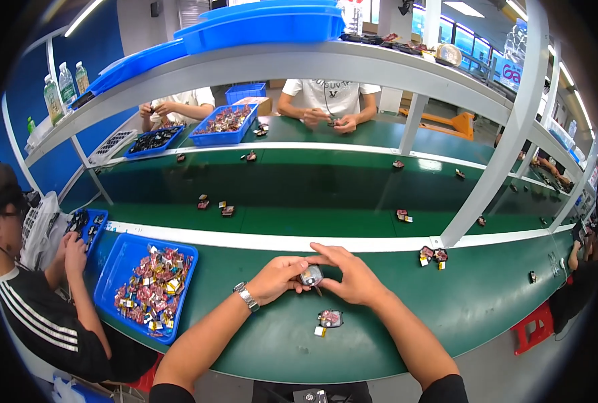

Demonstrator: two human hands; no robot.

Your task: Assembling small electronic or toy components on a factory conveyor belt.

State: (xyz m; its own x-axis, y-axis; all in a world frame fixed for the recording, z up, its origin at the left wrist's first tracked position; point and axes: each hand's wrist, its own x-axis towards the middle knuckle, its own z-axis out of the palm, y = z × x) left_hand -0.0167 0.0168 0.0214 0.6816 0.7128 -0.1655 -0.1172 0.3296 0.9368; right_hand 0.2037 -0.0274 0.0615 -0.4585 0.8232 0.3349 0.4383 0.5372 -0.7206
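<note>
My left hand (276, 277), with a metal watch on its wrist, grips a small rounded electronic unit (311, 275) with a clear-grey case. From the other side my right hand (353, 277) curves round the same unit, thumb at its lower right edge and forefinger over the top. A short dark piece sticks out below the unit between the hands. On the green bench (259, 342), nearer to me, lies another unit (330, 318) with a reddish circuit board and a small white-and-yellow battery beside it.
Left of my arm stands a blue tray (190, 258) heaped with similar boards. More units (434, 255) lie right of my hands and along the dark green belt (299, 195). A white shelf post (490, 164) rises at right. A co-worker (44, 309) sits at left; others work opposite.
</note>
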